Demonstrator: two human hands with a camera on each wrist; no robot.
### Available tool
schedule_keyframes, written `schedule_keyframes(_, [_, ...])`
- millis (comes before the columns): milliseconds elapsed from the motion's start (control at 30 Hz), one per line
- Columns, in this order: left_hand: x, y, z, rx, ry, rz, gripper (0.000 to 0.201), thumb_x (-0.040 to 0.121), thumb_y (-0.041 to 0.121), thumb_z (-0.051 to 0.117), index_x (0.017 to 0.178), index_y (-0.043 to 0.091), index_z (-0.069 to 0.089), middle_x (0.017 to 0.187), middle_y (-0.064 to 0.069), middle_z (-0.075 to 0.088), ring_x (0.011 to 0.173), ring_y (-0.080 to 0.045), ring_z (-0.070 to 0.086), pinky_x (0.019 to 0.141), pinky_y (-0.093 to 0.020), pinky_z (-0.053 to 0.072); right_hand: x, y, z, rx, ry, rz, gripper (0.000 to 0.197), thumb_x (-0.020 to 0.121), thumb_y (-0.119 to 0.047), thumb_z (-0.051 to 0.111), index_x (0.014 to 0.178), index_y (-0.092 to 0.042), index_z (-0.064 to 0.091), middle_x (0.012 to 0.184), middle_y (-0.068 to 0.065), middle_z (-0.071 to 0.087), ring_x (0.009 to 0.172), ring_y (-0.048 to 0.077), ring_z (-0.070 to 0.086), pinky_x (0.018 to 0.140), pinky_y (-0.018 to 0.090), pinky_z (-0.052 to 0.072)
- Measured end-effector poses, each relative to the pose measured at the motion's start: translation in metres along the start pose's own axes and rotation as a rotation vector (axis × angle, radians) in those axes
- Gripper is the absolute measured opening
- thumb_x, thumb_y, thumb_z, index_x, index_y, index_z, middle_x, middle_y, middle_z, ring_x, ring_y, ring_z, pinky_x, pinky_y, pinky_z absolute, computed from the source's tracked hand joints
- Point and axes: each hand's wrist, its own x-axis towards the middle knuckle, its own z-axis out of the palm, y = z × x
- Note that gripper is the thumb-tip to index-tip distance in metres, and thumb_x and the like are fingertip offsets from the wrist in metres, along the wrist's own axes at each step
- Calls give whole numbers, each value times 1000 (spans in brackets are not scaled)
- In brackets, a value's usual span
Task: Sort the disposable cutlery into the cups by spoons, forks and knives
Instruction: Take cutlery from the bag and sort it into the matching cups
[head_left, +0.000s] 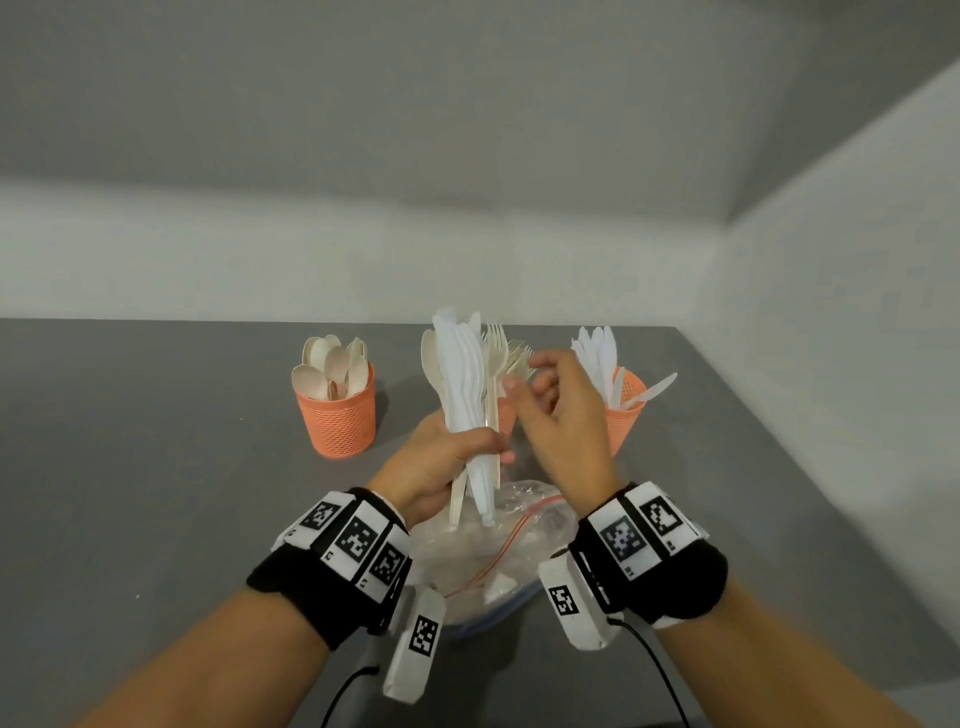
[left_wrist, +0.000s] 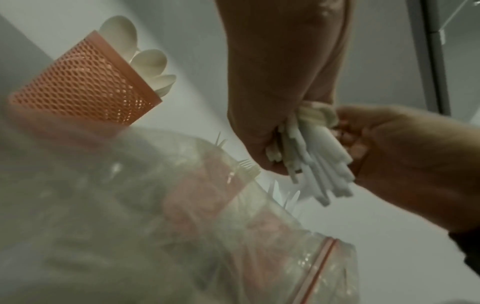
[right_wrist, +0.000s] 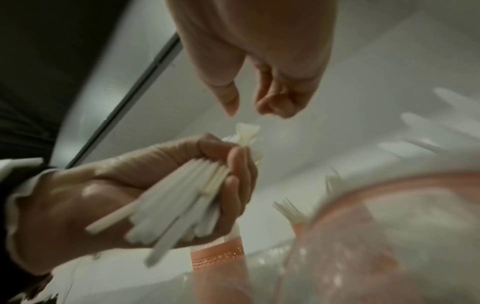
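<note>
My left hand (head_left: 483, 447) grips an upright bundle of mixed cutlery (head_left: 462, 384) of white knives, a beige spoon and forks, above a clear zip bag (head_left: 498, 545). The right wrist view shows that bundle (right_wrist: 182, 195) from below, inside the left fist. My right hand (head_left: 524, 384) hovers just right of the bundle's top with thumb and fingers loosely curled and nothing between them (right_wrist: 245, 109). Three orange mesh cups stand behind: the spoon cup (head_left: 340, 415) at left, the knife cup (head_left: 626, 410) at right, and the fork cup (head_left: 506, 415), mostly hidden by my hands.
The grey table (head_left: 156, 467) meets white walls at the back and right. The zip bag, with a red seal strip (left_wrist: 319, 267), lies between my wrists and blurs the lower part of both wrist views. One knife (head_left: 654, 389) leans out over the knife cup's rim.
</note>
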Motion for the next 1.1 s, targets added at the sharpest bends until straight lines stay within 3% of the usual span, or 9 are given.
schedule_keyframes(133, [-1,1,2,77,-45,103,38,79,-7,58,116,-4,54,98,-24,60,89,-33,59,74,-38,51,-4,-5,11,-142,-232,-28,40,78,-30,71,110,-12,54,70,-12,44,60,0,44,56,10,37])
schedule_keyframes(267, [-4,-3,0,116,-84,150,46,83,-9,60,125,5,49,106,-12,66,100,-21,65,81,-28,54,2,-3,11,-195,-292,34,33,85,-23,63,110,-6,51,70,-17,46,61,-4,46,54,0,38])
schedule_keyframes(367, [-5,-4,-2,148,-100,166,56,81,-2,65,131,10,43,117,-10,64,110,-21,62,89,-30,53,2,-4,12,-199,-343,78,28,89,-16,51,113,-2,50,87,0,62,70,8,56,54,1,41])
schedule_keyframes(533, [-7,-4,-5,140,-108,167,51,88,4,57,135,13,40,126,-9,60,115,-18,60,93,-28,51,1,-1,13,117,-380,297,32,92,-13,40,120,-8,53,114,12,65,106,23,62,94,41,51])
schedule_keyframes(633, [-8,-3,-8,33,-105,131,33,91,7,53,123,12,52,111,-9,67,102,-21,66,82,-27,55,0,-6,7,392,-427,444,32,97,-14,37,124,-12,54,115,7,65,108,21,62,93,36,52])
schedule_keyframes(700, [-7,-3,-9,-5,-90,103,26,89,5,55,114,8,58,96,-10,68,87,-21,66,75,-29,57,1,-4,5,454,-448,464,29,98,-14,38,122,-10,55,102,5,66,92,16,65,78,25,55])
schedule_keyframes(800, [-6,-2,-8,-41,-78,76,11,88,-2,54,96,1,61,75,-9,63,66,-16,61,63,-23,54,2,-2,5,465,-421,481,27,99,-13,39,111,5,55,68,7,54,51,11,55,45,18,48])
schedule_keyframes(967, [-2,5,-7,-92,-55,-22,8,87,-2,54,91,3,59,64,-6,58,54,-12,57,52,-23,50,18,3,-9,392,-380,428,16,99,-25,41,98,-14,53,63,2,50,54,15,51,57,29,49])
schedule_keyframes(1100, [4,8,-7,-126,12,-81,8,88,5,57,96,5,54,66,-7,51,52,-12,52,47,-22,46,58,14,-37,187,-44,153,14,99,-29,38,111,-22,42,67,-9,47,60,5,48,72,21,45])
